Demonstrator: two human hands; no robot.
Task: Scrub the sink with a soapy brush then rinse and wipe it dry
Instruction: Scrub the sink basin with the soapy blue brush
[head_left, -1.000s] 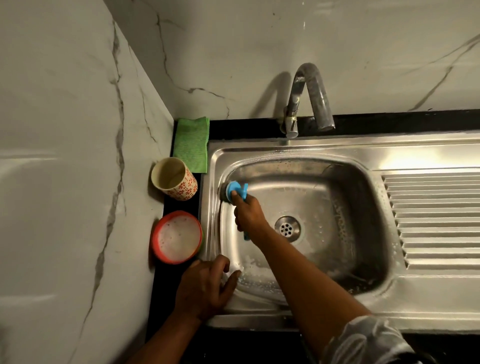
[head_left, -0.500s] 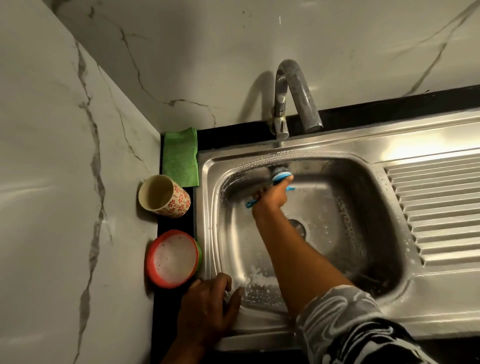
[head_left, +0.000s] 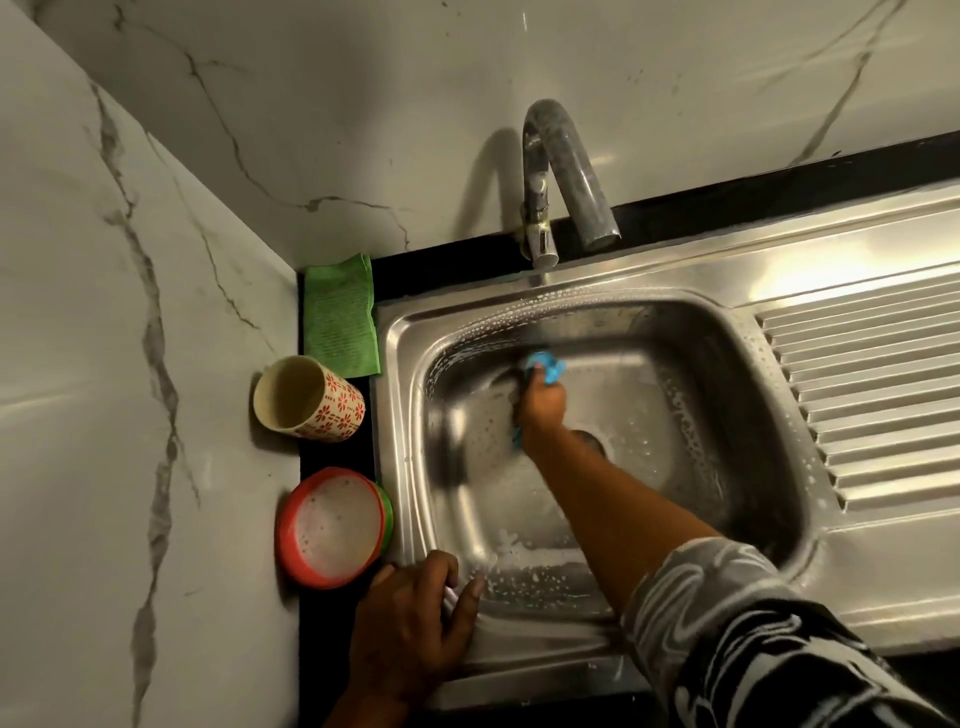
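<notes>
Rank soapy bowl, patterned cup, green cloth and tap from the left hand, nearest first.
1. Soapy bowl, beside the left hand.
2. Patterned cup, behind the bowl.
3. Green cloth, back corner.
4. Tap, rear wall.

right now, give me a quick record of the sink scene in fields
right hand: grips blue brush against back wall of the sink
left hand: rests on the front-left rim
suds: foam and droplets on basin walls
left counter: green cloth, patterned cup, red bowl of foamy liquid
stage: scrubbing, not yet rinsed
</notes>
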